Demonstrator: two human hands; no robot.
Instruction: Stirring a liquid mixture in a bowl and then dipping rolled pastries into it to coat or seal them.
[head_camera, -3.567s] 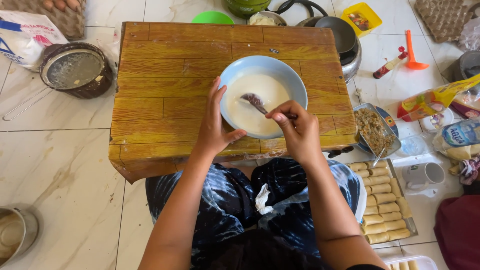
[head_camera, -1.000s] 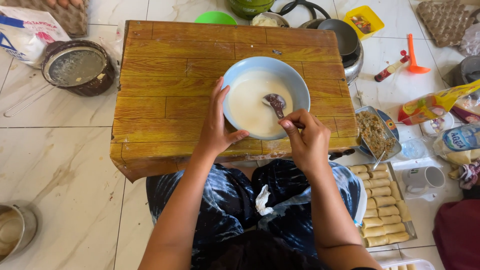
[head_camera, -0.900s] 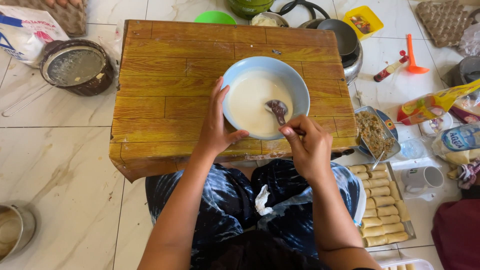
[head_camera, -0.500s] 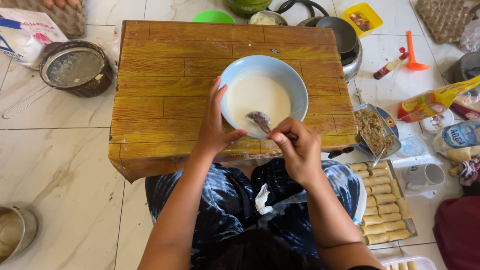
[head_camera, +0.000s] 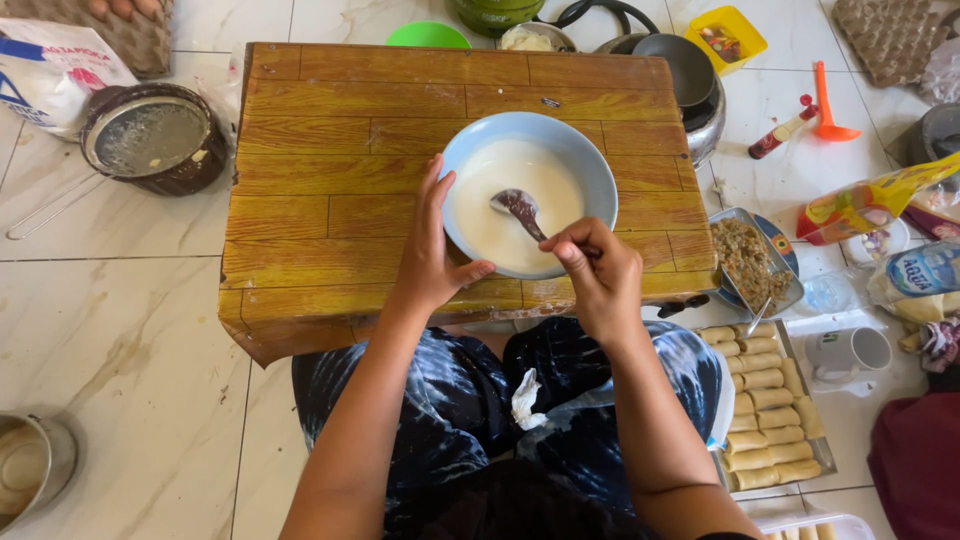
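Observation:
A light blue bowl (head_camera: 590, 165) of white batter stands on a low wooden table (head_camera: 340, 150) in front of me. My left hand (head_camera: 432, 255) grips the bowl's near left rim, thumb hooked along the edge. My right hand (head_camera: 597, 275) is closed on the handle of a spoon (head_camera: 520, 208), whose batter-coated bowl lies in the white mixture. My legs in dark patterned cloth are tucked under the table's near edge.
A tray of rolled pastries (head_camera: 765, 415) and a metal dish of filling (head_camera: 752, 262) lie at my right. A round sieve (head_camera: 152, 138) sits left of the table, a metal pot (head_camera: 30, 478) at bottom left. Pans, a yellow box (head_camera: 732, 35) and packets crowd the far right floor.
The spoon has circled through the batter, from the bowl's right side to the near side and now to the middle. My left hand has stayed on the rim.

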